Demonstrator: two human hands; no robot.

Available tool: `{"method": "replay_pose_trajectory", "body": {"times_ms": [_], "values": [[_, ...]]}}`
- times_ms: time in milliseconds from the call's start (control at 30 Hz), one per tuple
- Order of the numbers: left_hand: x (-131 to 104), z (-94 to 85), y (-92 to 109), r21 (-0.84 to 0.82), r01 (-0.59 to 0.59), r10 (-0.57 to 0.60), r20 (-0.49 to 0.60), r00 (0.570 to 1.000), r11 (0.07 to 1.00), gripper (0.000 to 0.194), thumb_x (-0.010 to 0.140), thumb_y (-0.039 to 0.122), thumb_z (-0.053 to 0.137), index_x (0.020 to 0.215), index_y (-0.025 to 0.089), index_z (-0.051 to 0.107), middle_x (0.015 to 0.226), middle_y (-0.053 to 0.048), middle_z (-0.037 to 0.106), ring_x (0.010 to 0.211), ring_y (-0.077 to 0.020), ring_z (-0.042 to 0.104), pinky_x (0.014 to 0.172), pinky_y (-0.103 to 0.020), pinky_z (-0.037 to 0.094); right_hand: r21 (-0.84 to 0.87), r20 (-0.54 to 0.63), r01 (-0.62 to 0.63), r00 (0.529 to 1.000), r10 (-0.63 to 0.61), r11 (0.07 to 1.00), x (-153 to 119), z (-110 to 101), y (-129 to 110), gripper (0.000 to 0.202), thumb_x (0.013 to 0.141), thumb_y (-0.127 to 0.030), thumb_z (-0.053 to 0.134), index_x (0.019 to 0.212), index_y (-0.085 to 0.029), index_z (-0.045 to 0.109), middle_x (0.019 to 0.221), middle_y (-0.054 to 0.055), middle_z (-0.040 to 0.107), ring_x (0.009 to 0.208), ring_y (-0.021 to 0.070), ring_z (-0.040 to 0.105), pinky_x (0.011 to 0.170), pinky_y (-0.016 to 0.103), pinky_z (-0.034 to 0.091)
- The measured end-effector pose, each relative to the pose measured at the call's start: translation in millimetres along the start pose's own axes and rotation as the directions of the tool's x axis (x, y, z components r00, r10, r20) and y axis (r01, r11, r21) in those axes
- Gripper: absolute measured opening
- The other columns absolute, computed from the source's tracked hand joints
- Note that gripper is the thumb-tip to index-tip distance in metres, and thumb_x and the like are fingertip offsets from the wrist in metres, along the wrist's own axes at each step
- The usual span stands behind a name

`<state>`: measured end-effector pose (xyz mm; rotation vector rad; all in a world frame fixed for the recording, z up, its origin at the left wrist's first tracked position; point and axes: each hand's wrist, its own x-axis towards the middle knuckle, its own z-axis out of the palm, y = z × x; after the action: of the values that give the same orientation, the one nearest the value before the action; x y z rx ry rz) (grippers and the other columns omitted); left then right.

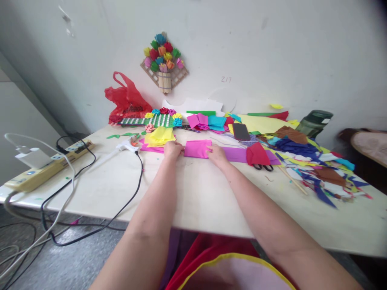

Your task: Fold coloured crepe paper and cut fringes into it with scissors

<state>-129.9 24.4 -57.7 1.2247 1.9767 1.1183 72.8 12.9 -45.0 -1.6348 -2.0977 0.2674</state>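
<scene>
A folded piece of pink crepe paper lies across a purple paper strip on the table. My left hand is closed at its left edge, fingertips curled and pressed together. At the opposite edge, my right hand pinches the paper between thumb and fingers. Yellow crepe paper is piled just beyond my left hand, over more pink paper. To the right of my right hand, a red paper piece covers the blades of scissors; only the dark handles show.
A glue gun with a black cord sits left, near a power strip. Paper scraps, a phone and a green bottle are on the right. Paper flowers and a red bag stand behind.
</scene>
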Motion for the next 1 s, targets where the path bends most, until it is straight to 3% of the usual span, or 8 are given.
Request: {"method": "replay_pose_trajectory", "body": {"times_ms": [200, 333, 400, 500, 567, 633, 767, 1000], "values": [[-12.4, -4.8, 8.5, 0.084, -0.016, 0.018, -0.022, 1.0, 0.996, 0.016, 0.062, 0.03, 0.064, 0.072, 0.018, 0.066, 0.062, -0.005, 0.066, 0.067, -0.0165, 0.063, 0.061, -0.023, 0.047, -0.004, -0.003, -0.004, 1.0, 0.004, 1.0, -0.2, 0.9, 0.0, 0.037, 0.079, -0.019, 0.046, 0.113, -0.014, 0.061, 0.112, 0.008, 0.059, 0.1, 0.0192, 0.056, 0.086, 0.024, 0.04], [-26.0, -6.0, 21.1, 0.31, -0.075, 0.148, -0.217, 0.965, 0.948, 0.022, 0.067, 0.036, 0.06, 0.082, 0.021, 0.067, 0.087, -0.007, 0.068, 0.09, -0.0218, 0.06, 0.076, -0.03, 0.045, 0.004, -0.002, -0.009, 1.0, 0.009, 1.0, -0.5, 0.0, -1.0, 0.037, 0.079, -0.019, 0.046, 0.112, -0.013, 0.061, 0.112, 0.009, 0.059, 0.099, 0.0198, 0.057, 0.086, 0.025, 0.041], [-32.8, -0.9, 28.1, 0.381, -0.172, 0.269, -0.216, 0.939, 0.908, 0.027, 0.074, 0.039, 0.053, 0.091, 0.021, 0.066, 0.095, -0.008, 0.066, 0.096, -0.0223, 0.058, 0.082, -0.033, 0.043, 0.0, -0.004, -0.012, 1.0, 0.012, 1.0, 0.0, 0.5, -1.1, 0.036, 0.079, -0.02, 0.046, 0.111, -0.014, 0.062, 0.112, 0.008, 0.06, 0.1, 0.0193, 0.056, 0.087, 0.024, 0.04], [-44.0, 14.4, 37.3, 0.448, -0.503, 0.579, -0.042, 0.814, 0.739, 0.038, 0.083, 0.041, 0.042, 0.106, 0.017, 0.061, 0.115, -0.007, 0.06, 0.117, -0.0188, 0.044, 0.097, -0.029, 0.033, -0.011, -0.026, 0.005, 1.0, -0.006, 1.0, 1.2, 2.5, -0.6, 0.035, 0.078, -0.02, 0.048, 0.109, -0.015, 0.063, 0.112, 0.008, 0.06, 0.101, 0.0188, 0.055, 0.088, 0.024, 0.039], [-52.0, 26.0, 41.1, 0.478, -0.635, 0.658, 0.147, 0.739, 0.607, 0.044, 0.086, 0.041, 0.035, 0.117, 0.016, 0.054, 0.128, -0.006, 0.05, 0.128, -0.0189, 0.029, 0.106, -0.033, 0.02, -0.021, -0.038, 0.028, 0.999, -0.029, 0.999, 1.8, 3.8, 0.1, 0.033, 0.079, -0.021, 0.047, 0.107, -0.015, 0.064, 0.107, 0.009, 0.061, 0.098, 0.0194, 0.056, 0.086, 0.025, 0.041], [-58.6, 35.4, 42.1, 0.509, -0.666, 0.626, 0.282, 0.727, 0.545, 0.049, 0.089, 0.04, 0.026, 0.127, 0.015, 0.045, 0.136, -0.005, 0.04, 0.132, -0.0205, 0.021, 0.108, -0.038, 0.011, -0.035, -0.038, 0.04, 0.998, -0.041, 0.999, 2.0, 4.5, 0.8, 0.031, 0.08, -0.022, 0.046, 0.103, -0.016, 0.066, 0.102, 0.009, 0.063, 0.094, 0.0198, 0.057, 0.083, 0.026, 0.042], [-62.9, 43.9, 38.3, 0.511, -0.697, 0.498, 0.487, 0.717, 0.504, 0.052, 0.09, 0.039, 0.015, 0.133, 0.02, 0.036, 0.143, -0.002, 0.029, 0.133, -0.0186, 0.018, 0.108, -0.038, 0.013, -0.053, -0.047, 0.042, 0.998, -0.045, 0.998, 2.3, 5.4, 2.5, 0.034, 0.077, -0.017, 0.046, 0.105, -0.017, 0.065, 0.103, 0.008, 0.063, 0.093, 0.0191, 0.057, 0.082, 0.025, 0.042], [-58.4, 47.9, 33.1, 0.525, -0.698, 0.487, 0.5, 0.716, 0.487, 0.056, 0.09, 0.04, 0.012, 0.137, 0.014, 0.03, 0.144, -0.005, 0.025, 0.133, -0.0184, 0.018, 0.108, -0.036, 0.014, 0.002, -0.048, 0.045, 0.998, -0.044, 0.999, 2.8, 6.8, 3.9, 0.038, 0.076, -0.015, 0.047, 0.11, -0.015, 0.063, 0.109, 0.01, 0.061, 0.097, 0.0197, 0.057, 0.086, 0.026, 0.042]]}}
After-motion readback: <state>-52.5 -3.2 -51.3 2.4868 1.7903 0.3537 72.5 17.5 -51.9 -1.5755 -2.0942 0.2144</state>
